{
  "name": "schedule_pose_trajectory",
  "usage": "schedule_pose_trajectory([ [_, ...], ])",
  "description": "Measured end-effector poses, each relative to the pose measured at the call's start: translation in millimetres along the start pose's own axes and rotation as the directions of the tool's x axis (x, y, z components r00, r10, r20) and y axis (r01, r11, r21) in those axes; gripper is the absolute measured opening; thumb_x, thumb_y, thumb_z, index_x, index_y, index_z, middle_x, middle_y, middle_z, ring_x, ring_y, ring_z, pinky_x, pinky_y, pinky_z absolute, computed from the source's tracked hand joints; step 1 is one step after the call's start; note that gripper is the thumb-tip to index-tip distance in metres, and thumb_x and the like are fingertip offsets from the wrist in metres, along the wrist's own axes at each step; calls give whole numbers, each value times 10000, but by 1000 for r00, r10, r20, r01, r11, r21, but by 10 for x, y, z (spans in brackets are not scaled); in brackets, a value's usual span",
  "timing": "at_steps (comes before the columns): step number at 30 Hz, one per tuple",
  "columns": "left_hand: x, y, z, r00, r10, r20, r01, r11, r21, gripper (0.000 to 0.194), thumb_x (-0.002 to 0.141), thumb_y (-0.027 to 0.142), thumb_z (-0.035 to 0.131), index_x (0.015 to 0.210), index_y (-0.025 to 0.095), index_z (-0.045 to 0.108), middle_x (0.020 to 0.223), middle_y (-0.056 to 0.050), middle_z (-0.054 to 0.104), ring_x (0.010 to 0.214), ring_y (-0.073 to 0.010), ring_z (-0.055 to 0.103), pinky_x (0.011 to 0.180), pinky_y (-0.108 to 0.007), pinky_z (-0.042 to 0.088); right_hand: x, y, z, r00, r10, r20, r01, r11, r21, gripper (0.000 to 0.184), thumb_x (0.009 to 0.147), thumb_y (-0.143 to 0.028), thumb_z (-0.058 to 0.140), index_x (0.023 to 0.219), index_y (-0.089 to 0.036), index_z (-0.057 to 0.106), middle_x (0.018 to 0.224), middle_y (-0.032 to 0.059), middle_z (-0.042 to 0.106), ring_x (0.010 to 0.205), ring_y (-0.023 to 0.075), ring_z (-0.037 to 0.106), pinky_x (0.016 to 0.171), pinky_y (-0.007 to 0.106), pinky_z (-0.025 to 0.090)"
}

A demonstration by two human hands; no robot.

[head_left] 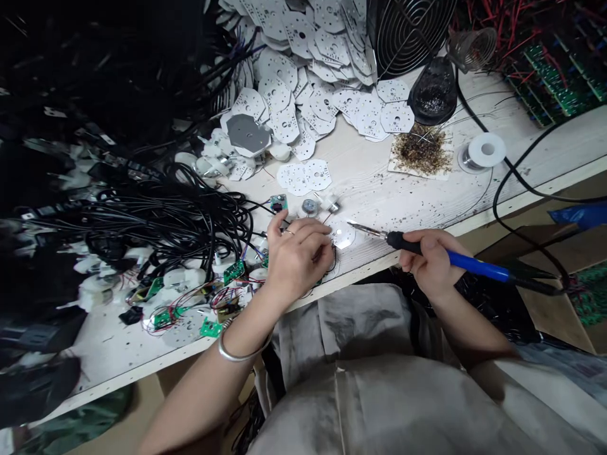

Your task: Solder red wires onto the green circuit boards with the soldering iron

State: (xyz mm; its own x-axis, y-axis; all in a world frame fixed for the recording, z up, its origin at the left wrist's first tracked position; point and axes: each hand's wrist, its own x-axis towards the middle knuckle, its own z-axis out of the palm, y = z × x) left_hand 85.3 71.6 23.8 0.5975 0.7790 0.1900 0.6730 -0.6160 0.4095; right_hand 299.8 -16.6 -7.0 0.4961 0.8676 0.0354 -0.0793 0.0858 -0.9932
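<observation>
My right hand [431, 259] is closed around the handle of a soldering iron [478, 265]. The iron's metal tip points left, close to a white octagonal circuit board [342, 235] at the bench edge. My left hand [300, 253] lies just left of that board, its fingers curled and pressed together; whatever is between them is hidden. Thin dark wires show beneath it. Beyond its fingers are a small round metal-faced part [310, 207], a white plastic piece with a metal end [329, 202] and a little green circuit board [279, 203].
Piled white boards [327, 47] fill the back, beside a black fan [410, 31]. A solder spool [486, 150] stands right of a scorched, debris-covered pad [422, 151]. Bundled black cables [190, 215] and wired green boards [168, 316] crowd the left. The iron's cord [502, 221] loops at right.
</observation>
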Motion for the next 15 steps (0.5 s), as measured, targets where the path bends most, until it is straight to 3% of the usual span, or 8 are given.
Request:
schedule_pose_trajectory([
  [4, -14, -9, 18, 999, 0, 32, 1, 1000, -20, 119, 837, 179, 589, 740, 224, 638, 998, 9, 773, 1004, -212, 707, 1181, -587, 229, 22, 10, 74, 990, 87, 110, -84, 996, -26, 329, 916, -472, 596, 831, -189, 742, 460, -36, 592, 326, 98, 500, 307, 197, 386],
  [15, -33, -30, 2, 997, -6, 73, 9, 999, -41, 145, 829, 163, 577, 698, 203, 625, 1074, -20, 760, 1032, -219, 711, 1224, -596, 211, 66, 22, 127, 977, 23, 212, -6, 997, -79, 273, 943, -400, 591, 850, -208, 762, 462, -55, 590, 336, 67, 485, 345, 168, 389],
])
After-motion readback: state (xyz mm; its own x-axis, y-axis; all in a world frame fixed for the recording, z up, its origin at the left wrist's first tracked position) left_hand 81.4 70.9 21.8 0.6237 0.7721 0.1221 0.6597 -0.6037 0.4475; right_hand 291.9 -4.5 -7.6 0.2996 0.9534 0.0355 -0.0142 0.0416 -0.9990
